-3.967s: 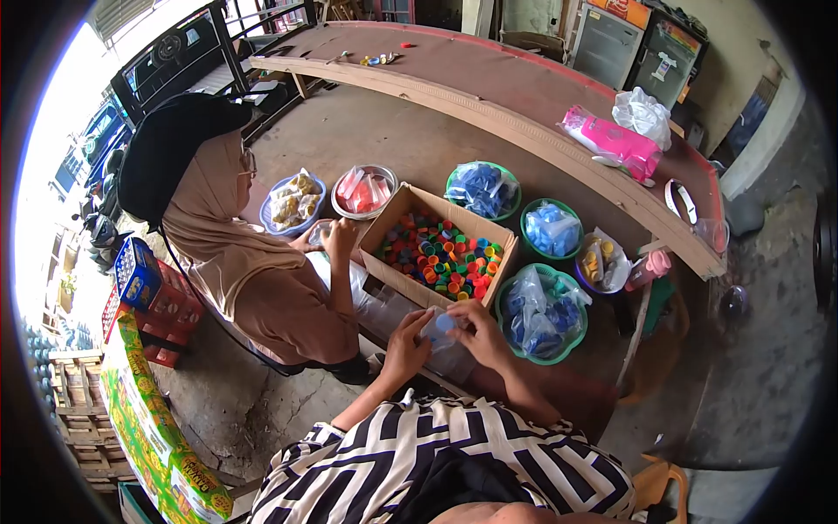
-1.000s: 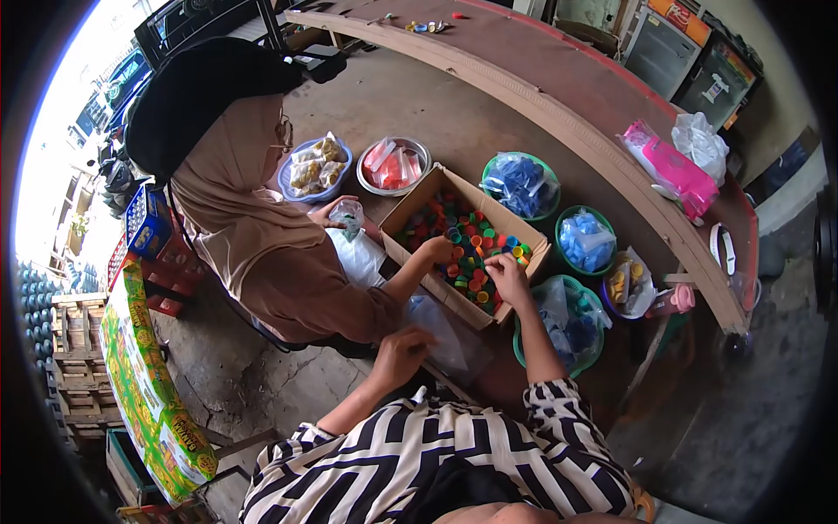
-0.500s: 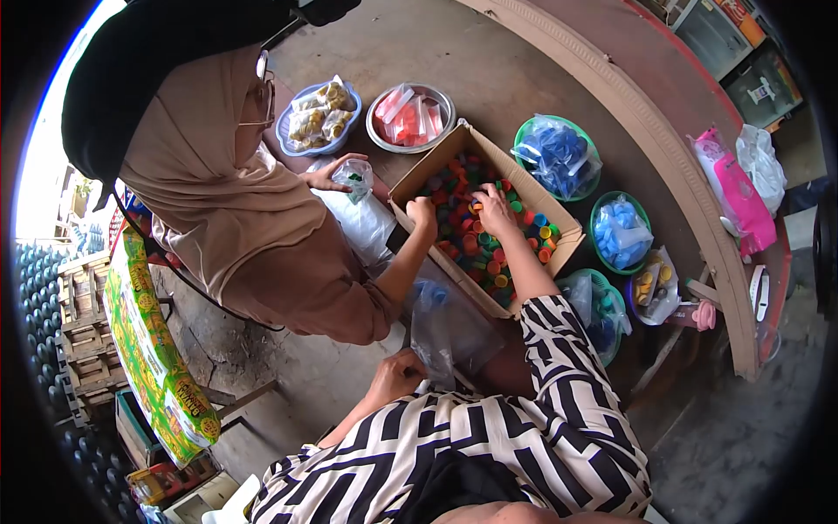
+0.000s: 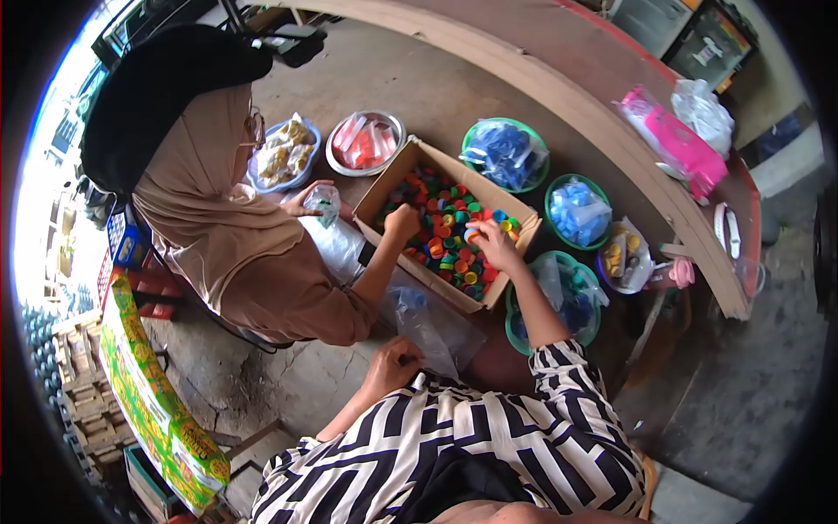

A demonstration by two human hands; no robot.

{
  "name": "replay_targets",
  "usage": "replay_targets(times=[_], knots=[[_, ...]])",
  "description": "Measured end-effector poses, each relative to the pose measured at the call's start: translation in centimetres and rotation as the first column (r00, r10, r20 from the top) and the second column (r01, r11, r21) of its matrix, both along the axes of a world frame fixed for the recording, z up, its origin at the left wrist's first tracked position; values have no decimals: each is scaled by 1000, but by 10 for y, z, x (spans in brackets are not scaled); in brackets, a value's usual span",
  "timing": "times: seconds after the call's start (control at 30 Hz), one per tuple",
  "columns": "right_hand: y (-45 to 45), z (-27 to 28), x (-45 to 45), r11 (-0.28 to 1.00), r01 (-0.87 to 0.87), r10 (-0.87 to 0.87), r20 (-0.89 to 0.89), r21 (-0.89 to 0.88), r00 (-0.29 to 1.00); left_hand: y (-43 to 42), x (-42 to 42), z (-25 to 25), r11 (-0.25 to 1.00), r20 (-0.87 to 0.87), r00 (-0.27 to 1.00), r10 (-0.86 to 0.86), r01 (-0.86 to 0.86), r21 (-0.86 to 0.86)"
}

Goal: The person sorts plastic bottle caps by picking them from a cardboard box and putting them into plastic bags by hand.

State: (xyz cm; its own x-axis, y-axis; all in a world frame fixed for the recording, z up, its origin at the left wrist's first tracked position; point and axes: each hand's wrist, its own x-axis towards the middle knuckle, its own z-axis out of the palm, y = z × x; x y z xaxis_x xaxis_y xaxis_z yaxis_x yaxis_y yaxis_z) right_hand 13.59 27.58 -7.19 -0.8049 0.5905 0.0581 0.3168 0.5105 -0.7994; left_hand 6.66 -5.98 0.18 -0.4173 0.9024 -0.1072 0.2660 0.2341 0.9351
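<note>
Bottle caps (image 4: pixel 443 220), assorted colours: in cardboard box (image 4: pixel 478 187) on table (image 4: pixel 410 96). Right hand (image 4: pixel 494 246): over box's right end, fingers bent at a pale cap (image 4: pixel 472 235); cannot tell if pinching. Left hand (image 4: pixel 393 368): nearer, fingers curled, contents unclear, beside clear bag (image 4: pixel 445 327). Far right: pink package (image 4: pixel 676 144). Near left: yellow-green package (image 4: pixel 157 397), printed, lettering too blurred to read.

Caps (image 4: pixel 447 223) lie in a box (image 4: pixel 480 186); a basin (image 4: pixel 401 141) of bags (image 4: pixel 365 144) stands behind it, leftward. Bowls (image 4: pixel 594 327) stand to its right.
</note>
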Motion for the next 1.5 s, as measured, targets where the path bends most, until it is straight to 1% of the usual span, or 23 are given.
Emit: replay_targets(times=[0.07, 0.17, 0.23, 0.27, 0.3, 0.37, 0.43, 0.47, 0.57, 0.6, 0.63, 0.7, 0.9, 0.97, 1.03, 1.1, 1.17, 1.2, 1.27, 1.3, 1.37, 1.43, 1.5], knots=[[-7, -2, 20, 999, -2, 0, -48, -54, 999, 8, -1, 13, 999, -49, 998, -28, 30, 43], [-21, 5, 41, 997, 41, -35, -97, 69, 995, 18, -3, 24, 995, -84, 995, -46, 53, 82], [-28, 7, 51, 998, 45, -39, -127, 45, 991, 22, -3, 28, 994, -79, 996, -49, 56, 92], [-32, 8, 56, 973, 85, -108, -99, -215, 989, 25, -2, 29, 994, -110, 993, -41, 51, 96], [-37, 9, 60, 879, 120, -164, -56, -461, 985, 27, -1, 30, 994, -141, 990, -30, 45, 101], [-47, 12, 65, 899, 105, -161, -99, -425, 982, 32, 3, 33, 993, -145, 989, -42, 57, 104], [-59, 18, 67, 802, 33, -213, -234, -597, 949, 35, 7, 39, 991, -151, 987, -47, 65, 117], [-60, 16, 67, 701, -8, -239, -245, -714, 939, 36, 9, 42, 990, -140, 988, -66, 82, 114], [-66, 6, 64, 762, -10, -245, -302, -648, 921, 36, 14, 45, 985, -124, 988, -93, 109, 135], [-68, 6, 64, 816, 29, -224, -269, -578, 937, 36, 15, 44, 987, -98, 990, -97, 108, 121], [-72, 5, 64, 817, 25, -224, -277, -576, 934, 35, 15, 43, 989, -71, 992, -100, 107, 107], [-81, 3, 64, 897, 111, -274, -340, -428, 900, 34, 14, 42, 985, -104, 987, -123, 134, 108], [-91, 24, 69, 954, 184, -250, -287, -239, 924, 42, 16, 37, 984, -75, 989, -128, 136, 113], [-99, 38, 70, 948, 202, -269, -278, -248, 922, 43, 18, 38, 985, -54, 992, -111, 117, 126], [-113, 63, 71, 945, 149, -291, -546, -290, 786, 48, 19, 46, 991, -25, 998, -61, 63, 117], [-132, 98, 79, 955, 93, -246, -576, -282, 780, 51, 18, 35, 990, -14, 999, -49, 50, 134], [-150, 122, 86, 994, 21, -80, -608, -103, 790, 53, 17, 31, 988, -1, 999, -40, 40, 151], [-156, 128, 89, 994, 18, -77, -605, -103, 792, 52, 17, 31, 988, 7, 999, -41, 40, 151], [-157, 136, 92, 985, -72, 129, -402, 154, 907, 55, 17, 33, 987, 16, 999, -41, 38, 159], [-156, 134, 92, 985, -75, 131, -397, 154, 908, 54, 18, 35, 988, 25, 999, -30, 26, 154], [-149, 128, 88, 999, -33, 13, -473, -34, 881, 54, 17, 34, 988, 35, 999, -15, 10, 151], [-135, 117, 83, 999, 4, -25, -488, -45, 872, 52, 15, 30, 992, -19, 1000, -10, 13, 128], [-116, 100, 77, 945, 107, -225, -378, -309, 898, 49, 14, 34, 991, -6, 1000, -21, 21, 130]])
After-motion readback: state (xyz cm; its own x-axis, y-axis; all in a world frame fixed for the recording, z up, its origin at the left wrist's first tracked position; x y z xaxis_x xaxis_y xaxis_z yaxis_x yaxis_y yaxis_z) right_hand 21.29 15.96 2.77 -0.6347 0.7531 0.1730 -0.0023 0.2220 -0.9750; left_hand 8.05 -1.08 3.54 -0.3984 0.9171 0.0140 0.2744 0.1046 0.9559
